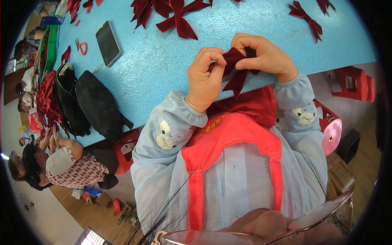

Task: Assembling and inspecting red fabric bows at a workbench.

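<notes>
Dark red ribbon (234,60): stretched between both hands at the near edge of the counter (151,81), with one notched tail hanging down; hard to tell if touching the surface.
Left hand (203,76): closed narrowly, thumb and bent forefinger pinching the left side of the ribbon.
Right hand (267,58): curled around the right side of the ribbon, thumb pressed on the cloth and pointing to the left; other fingertips partly hidden.
Sleeves (159,147): light blue, gathered at both wrists, with a white animal patch on each one.
Apron (239,132): bright red, worn over a pale shirt, just below the ribbon.
Finished bows (178,20): dark red also, lying in a group at the far side of the counter, beyond the hands.
Single bow (306,20): lying apart, to the right of this group.
Phone (108,44): dark screen up, lying well to the left of the hands.
Scissors (82,48): small, with orange handle, just left of the phone.
Mesh pouch (97,102): black, lying beside a black bag (68,94) at the counter's left part.
Ribbon heap (49,98): dark red, piled beyond the black bag, near a green tray (50,47).
Co-worker (83,169): sitting at the left, in a red-and-white patterned garment.
Red stool (350,83): standing to the right, beside the counter.
</notes>
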